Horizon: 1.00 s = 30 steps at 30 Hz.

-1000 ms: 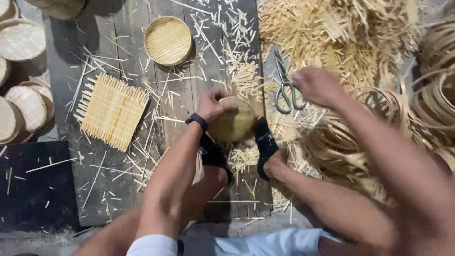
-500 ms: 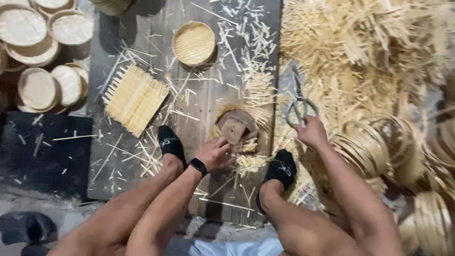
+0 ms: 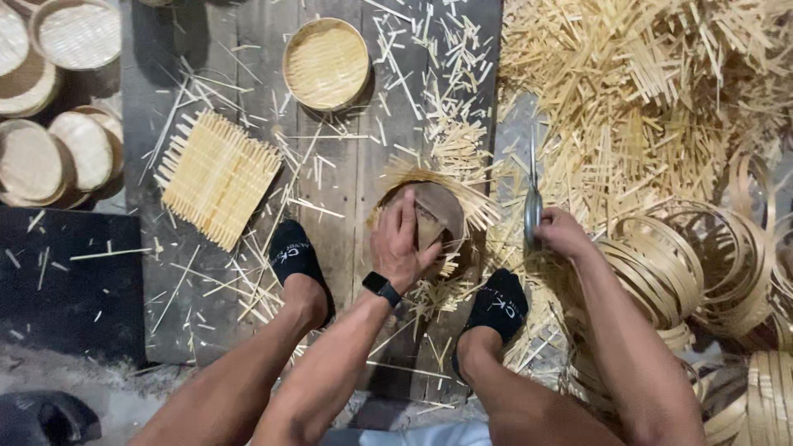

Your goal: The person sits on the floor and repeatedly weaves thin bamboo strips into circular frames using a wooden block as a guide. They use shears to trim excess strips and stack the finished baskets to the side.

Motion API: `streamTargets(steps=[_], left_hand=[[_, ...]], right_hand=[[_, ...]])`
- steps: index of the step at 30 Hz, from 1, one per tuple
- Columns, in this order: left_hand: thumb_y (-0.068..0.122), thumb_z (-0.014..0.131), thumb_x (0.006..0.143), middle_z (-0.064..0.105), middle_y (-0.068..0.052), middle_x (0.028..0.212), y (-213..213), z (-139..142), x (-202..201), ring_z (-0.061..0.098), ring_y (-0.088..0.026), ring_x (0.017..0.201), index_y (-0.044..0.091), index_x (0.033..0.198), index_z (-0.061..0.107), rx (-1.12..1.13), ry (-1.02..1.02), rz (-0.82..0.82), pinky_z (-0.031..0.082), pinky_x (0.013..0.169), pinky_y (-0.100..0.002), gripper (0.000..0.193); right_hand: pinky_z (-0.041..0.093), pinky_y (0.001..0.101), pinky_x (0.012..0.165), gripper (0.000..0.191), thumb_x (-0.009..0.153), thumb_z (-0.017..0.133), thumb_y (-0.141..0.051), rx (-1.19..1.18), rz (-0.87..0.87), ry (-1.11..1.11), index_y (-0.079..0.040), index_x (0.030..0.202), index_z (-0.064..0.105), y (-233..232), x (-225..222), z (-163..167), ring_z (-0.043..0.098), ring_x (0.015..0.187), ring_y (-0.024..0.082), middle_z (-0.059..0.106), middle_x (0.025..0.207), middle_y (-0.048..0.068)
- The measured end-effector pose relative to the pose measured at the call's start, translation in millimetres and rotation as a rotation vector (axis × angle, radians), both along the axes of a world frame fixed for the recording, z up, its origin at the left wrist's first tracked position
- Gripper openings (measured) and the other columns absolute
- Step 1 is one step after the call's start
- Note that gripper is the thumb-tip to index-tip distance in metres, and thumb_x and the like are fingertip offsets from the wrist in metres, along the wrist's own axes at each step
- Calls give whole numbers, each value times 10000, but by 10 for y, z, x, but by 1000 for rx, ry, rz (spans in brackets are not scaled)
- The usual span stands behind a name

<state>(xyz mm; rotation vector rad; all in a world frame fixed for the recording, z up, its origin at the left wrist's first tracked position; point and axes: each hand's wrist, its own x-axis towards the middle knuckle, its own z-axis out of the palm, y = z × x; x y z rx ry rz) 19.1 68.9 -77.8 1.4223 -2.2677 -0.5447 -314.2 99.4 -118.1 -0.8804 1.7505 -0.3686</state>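
Basket pressed down, scissors gripped.
Left hand (image 3: pixel 402 241) is laid flat, unclenched, on basket (image 3: pixel 438 216), partly hiding it; right hand (image 3: pixel 562 234) is clenched around scissors (image 3: pixel 533 206), handles hidden.

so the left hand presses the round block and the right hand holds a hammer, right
Not quite. In the head view the left hand does press the round block, but the right hand holds scissors, not a hammer.

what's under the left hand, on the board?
The left hand presses a round dark block down on a woven bamboo mat; only the mat's strip ends fan out around the block. The weave beneath is covered, and whether a hoop sits under it cannot be seen.
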Motion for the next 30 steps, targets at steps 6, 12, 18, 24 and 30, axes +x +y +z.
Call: streamTargets(steps=[6, 12, 18, 24, 30], left_hand=[[294, 957, 595, 493, -148, 1448, -163, 142, 29, 451, -373, 1335, 135, 1563, 321, 84, -153, -258, 415, 1083, -607, 1169], [163, 927, 621, 356, -152, 1569, 46, 176, -9, 328, -427, 1411, 292, 1503, 488, 115, -160, -3, 355, 1154, -599, 993], [105, 879, 587, 277, -213, 1563, 109, 243, -14, 264, -491, 1442, 305, 1400, 607, 189, -50, -140, 331, 1197, -563, 880], [305, 886, 633, 202, -279, 1577, 170, 305, -43, 239, -535, 1404, 290, 1413, 610, 247, -50, -93, 295, 1163, -596, 828], [419, 890, 659, 218, -315, 1617, 224, 104, -140, 291, -521, 1440, 282, 1507, 511, 220, 95, 120, 307, 1185, -592, 939]], right_hand=[[497, 337, 533, 534, 879, 785, -516, 27, 60, 106, 5, 936, 684, 529, 270, 459, 588, 582, 172, 652, 751, 132], [486, 323, 442, 405, 899, 673, -476, -173, -42, -71, -73, 922, 645, 498, 692, 1016, 572, 472, 132, 617, 633, 20], [508, 274, 435, 393, 952, 672, -423, -501, -179, -38, -35, 894, 668, 608, 1196, 1029, 613, 513, 102, 636, 638, 18], [474, 341, 466, 490, 895, 685, -503, 182, 31, -95, -23, 806, 722, 509, 1171, 747, 569, 474, 188, 607, 558, 65], [527, 396, 607, 582, 903, 655, -590, 17, 111, 187, -13, 975, 637, 770, 713, 731, 588, 682, 236, 584, 783, 78]])
